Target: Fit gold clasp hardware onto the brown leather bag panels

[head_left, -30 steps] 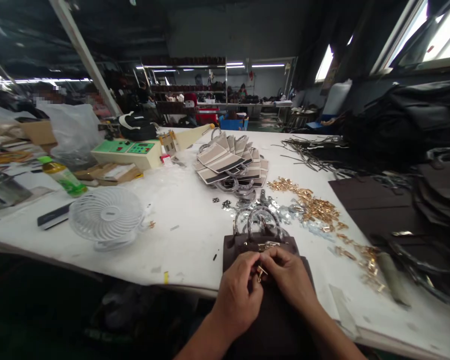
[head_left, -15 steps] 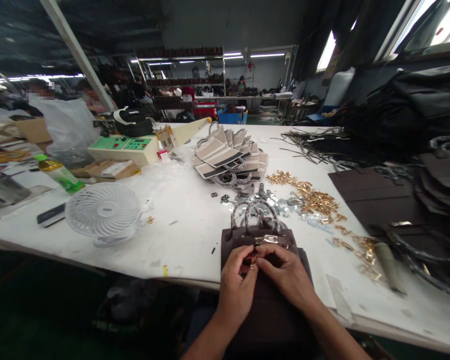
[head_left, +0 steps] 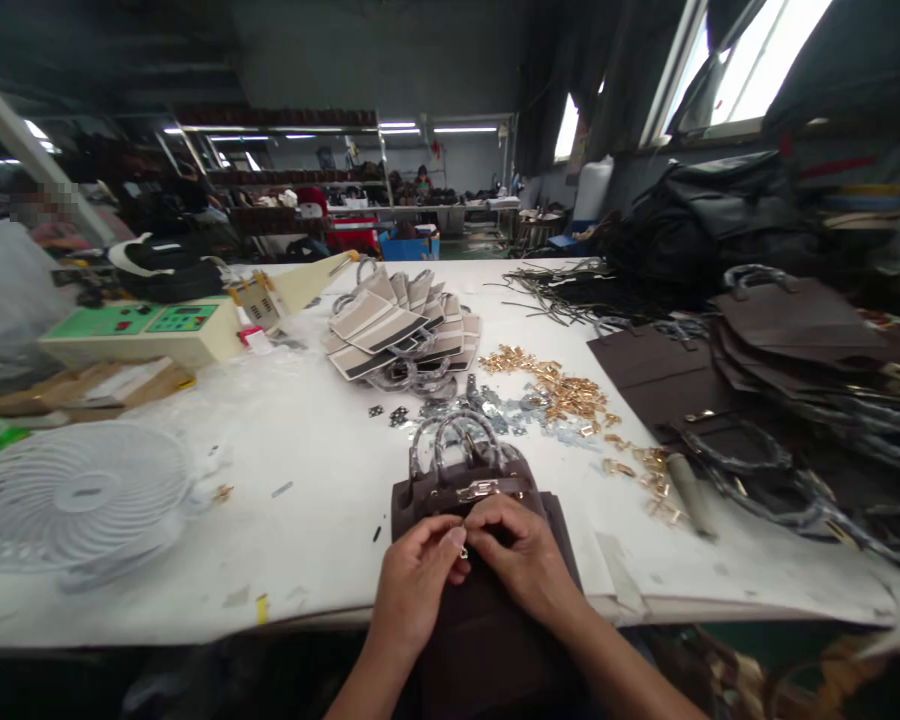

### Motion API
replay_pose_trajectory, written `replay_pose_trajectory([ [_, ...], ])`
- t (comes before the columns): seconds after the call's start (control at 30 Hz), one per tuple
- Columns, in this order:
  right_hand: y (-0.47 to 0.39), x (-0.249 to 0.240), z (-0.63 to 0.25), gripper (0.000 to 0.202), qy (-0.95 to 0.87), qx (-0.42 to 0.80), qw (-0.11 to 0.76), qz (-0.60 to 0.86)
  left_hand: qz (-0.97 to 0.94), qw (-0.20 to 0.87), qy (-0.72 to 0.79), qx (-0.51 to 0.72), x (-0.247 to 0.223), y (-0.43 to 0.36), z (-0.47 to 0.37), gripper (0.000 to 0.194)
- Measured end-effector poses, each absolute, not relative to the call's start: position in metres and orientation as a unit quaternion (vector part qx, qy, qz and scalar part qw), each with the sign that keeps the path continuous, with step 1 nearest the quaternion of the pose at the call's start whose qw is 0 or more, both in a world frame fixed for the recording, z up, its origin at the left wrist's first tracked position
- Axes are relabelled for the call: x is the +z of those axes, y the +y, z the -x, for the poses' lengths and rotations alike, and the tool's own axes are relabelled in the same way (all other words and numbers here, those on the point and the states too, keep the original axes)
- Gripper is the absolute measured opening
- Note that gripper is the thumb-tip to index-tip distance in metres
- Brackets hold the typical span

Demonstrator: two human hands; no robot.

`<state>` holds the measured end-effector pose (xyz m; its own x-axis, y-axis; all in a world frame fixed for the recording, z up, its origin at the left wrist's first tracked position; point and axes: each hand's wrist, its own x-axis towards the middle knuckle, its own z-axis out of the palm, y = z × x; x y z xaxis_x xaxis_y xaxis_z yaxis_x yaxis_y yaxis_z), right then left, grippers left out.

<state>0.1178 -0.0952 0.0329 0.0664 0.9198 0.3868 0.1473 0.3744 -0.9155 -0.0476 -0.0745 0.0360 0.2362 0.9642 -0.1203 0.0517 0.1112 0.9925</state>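
Observation:
A dark brown handbag leans at the table's near edge, its two wrapped handles standing up and a metal clasp across its upper front. In front of this bag my left hand is closed in a pinch on a small gold-coloured metal fitting. My right hand is closed too, thumb and forefinger meeting the left fingertips at the fitting. Whether the right fingers grip the same fitting or another small part is hidden between them.
Beyond the bag lie grey metal plates and a pile of gold fittings. Beige bag panels are heaped behind. A white fan occupies the left; brown bags are stacked right. A green-panelled machine stands back left.
The camera view has turned to the right, so everything sits farther left in the picture. Both hands stay together in front of the bag, and the small gold fitting now shows below the left thumb.

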Motion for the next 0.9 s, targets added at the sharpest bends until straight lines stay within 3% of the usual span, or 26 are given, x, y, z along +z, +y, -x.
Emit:
replay_pose_trajectory([
  [0.57, -0.087, 0.034, -0.115, 0.008, -0.612, 0.29, 0.568, 0.469, -0.58, 0.437, 0.495, 0.476, 0.022, -0.073, 0.045, 0.04],
  [0.9, -0.091, 0.037, -0.123, 0.021, -0.618, 0.318, 0.586, 0.417, -0.594, 0.459, 0.5, 0.432, 0.026, -0.071, 0.043, 0.05],
])
